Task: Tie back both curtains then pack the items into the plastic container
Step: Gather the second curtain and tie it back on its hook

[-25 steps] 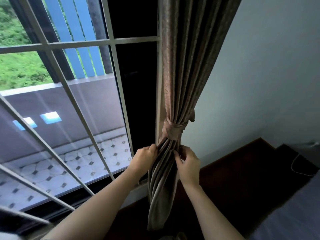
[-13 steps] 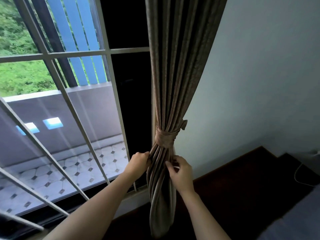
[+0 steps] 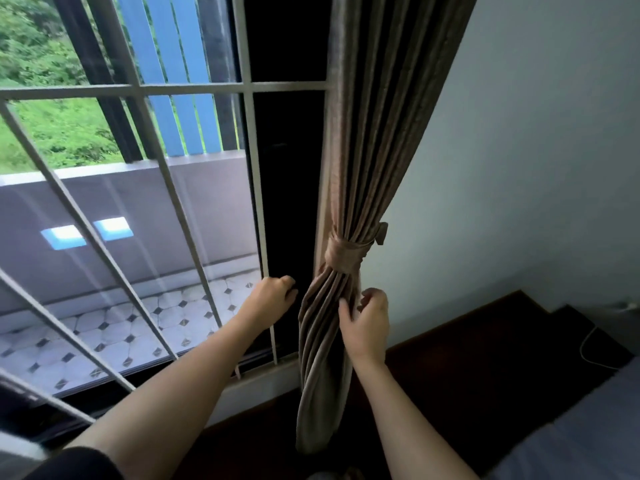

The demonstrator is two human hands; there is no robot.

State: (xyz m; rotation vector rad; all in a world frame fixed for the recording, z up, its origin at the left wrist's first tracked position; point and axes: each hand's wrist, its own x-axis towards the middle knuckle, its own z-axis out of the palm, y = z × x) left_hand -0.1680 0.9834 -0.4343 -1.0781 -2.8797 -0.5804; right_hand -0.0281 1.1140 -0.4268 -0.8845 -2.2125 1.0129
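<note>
Curtain (image 3: 372, 133) tied back at the right edge of the window (image 3: 194, 89).
A tieback (image 3: 343, 255) cinches its middle; my right hand (image 3: 367, 322) pinches the folds just below, and my left hand (image 3: 273, 296) sits just left of the fabric, fingers curled round nothing.

Brown pleated curtain (image 3: 374, 133) beside the window (image 3: 256, 202), gathered and cinched by a matching fabric tieback (image 3: 343, 256)

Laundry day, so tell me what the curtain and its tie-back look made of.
Curtain: woven cloth, taupe with a faint sheen; it hangs in soft pleats and light glints along the folds. Tie-back: seemingly the same cloth, a little shinier, cinched round the gathered pleats. The fibre itself cannot be told.
</note>
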